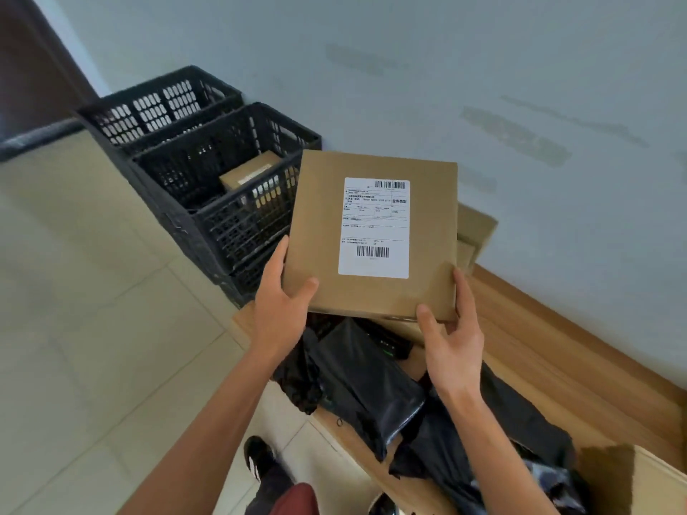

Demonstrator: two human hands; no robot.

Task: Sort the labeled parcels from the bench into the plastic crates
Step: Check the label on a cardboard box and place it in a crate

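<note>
Parcel [371, 232] held mid-frame, label up for reading, left hand [280, 310] gripping one corner, right hand [451, 338] the other; crates [208, 202] upper left.

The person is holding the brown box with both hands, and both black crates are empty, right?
Not quite. Both hands, left and right, do hold the brown box, but the nearer black crate already has a cardboard parcel inside, as the head view shows.

Both hands hold a flat brown cardboard parcel [371, 236] with a white label: left hand [282, 306] grips its seven o'clock corner, right hand [451, 343] its five o'clock corner. Two black perforated plastic crates [208, 187] stand at ten o'clock; black plastic mailer bags [368, 384] lie on the wooden bench [539, 351] below.
</note>
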